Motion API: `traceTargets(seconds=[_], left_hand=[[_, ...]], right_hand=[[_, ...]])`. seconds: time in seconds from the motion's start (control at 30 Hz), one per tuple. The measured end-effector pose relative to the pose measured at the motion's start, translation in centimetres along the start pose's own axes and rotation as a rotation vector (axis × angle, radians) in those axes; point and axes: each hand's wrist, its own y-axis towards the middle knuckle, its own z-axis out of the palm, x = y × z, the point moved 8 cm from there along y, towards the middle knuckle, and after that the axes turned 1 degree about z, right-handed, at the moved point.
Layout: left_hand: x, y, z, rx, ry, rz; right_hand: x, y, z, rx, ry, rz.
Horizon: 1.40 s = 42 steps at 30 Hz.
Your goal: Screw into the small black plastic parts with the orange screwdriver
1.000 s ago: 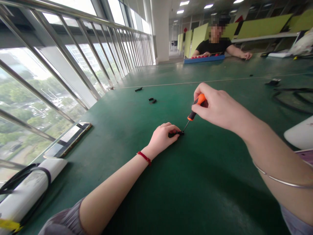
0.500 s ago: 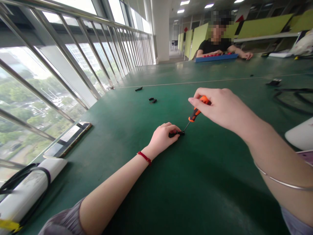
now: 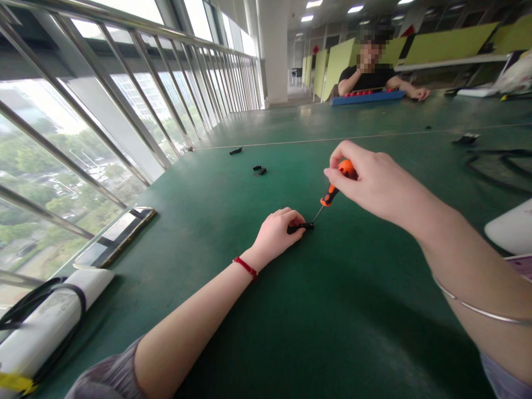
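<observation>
Green bench (image 3: 353,310): one black clip (image 3: 300,226) pinned under left hand (image 3: 276,233); right hand (image 3: 369,180) grips one orange screwdriver (image 3: 331,191); three loose black bits (image 3: 260,169) upper centre.

We are seeing an orange-and-black screwdriver (image 3: 332,188), a black part (image 3: 300,226), a dark green table (image 3: 332,310), a red wristband (image 3: 245,267) and, upper right, a blue tray (image 3: 368,97).
</observation>
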Motion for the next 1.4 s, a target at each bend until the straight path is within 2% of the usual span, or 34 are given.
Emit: traceTargets(seconds=[0.3,0.47,0.63,0.83,1.23,1.4], left_hand=[[-0.02,-0.02,0.00,0.003,-0.009,-0.006],[-0.02,0.03,-0.02,0.002,-0.008,-0.005],[-0.09,-0.02,-0.04,0.002,-0.007,-0.004],[-0.10,0.00,-0.08,0.006,0.003,-0.012],[-0.09,-0.02,-0.10,-0.003,-0.002,-0.002],[0.05,-0.06,-0.04,-0.003,-0.001,-0.003]], right_hand=[[0.47,-0.10,0.25,0.088,0.000,0.020],[0.34,-0.16,-0.02,0.038,0.016,0.033],[-0.02,-0.04,0.23,0.063,-0.018,0.047],[0.18,-0.05,-0.09,0.021,-0.050,0.014],[0.03,-0.11,-0.25,0.057,-0.053,0.028],[-0.06,-0.23,-0.05,0.115,-0.081,0.044]])
